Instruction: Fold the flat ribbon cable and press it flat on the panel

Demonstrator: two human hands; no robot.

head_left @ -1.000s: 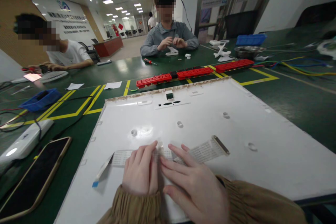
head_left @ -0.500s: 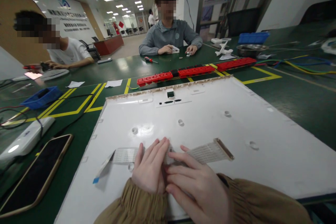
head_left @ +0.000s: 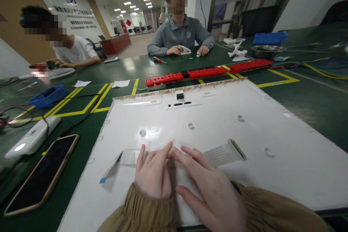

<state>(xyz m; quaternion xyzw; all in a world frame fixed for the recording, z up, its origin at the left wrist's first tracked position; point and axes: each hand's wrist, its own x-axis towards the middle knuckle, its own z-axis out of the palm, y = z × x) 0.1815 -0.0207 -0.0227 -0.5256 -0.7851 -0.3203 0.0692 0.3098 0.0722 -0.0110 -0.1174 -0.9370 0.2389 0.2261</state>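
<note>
A flat ribbon cable [head_left: 221, 155] lies across a large white plastic panel [head_left: 163, 123]. A connector sits at its right end, and its left end is folded, with a blue tip. My left hand [head_left: 153, 174] rests over the cable's middle, fingers spread. Beside it my right hand [head_left: 209, 185] reaches in from the right, fingers stretched out and thumb apart, its fingertips meeting those of my left hand over the cable. The cable's middle is hidden under both hands.
Left of the panel lie a phone [head_left: 42, 174], a white power bank-like device [head_left: 32, 137] and a blue tray [head_left: 47, 96]. Red strips [head_left: 208, 72] run behind the panel. One co-worker [head_left: 181, 36] sits across the green table, another [head_left: 73, 50] at the left.
My right hand's fingers have lifted and spread, and its thumb has moved away from my left hand. My left fingers have shifted slightly apart. The view has turned a little left.
</note>
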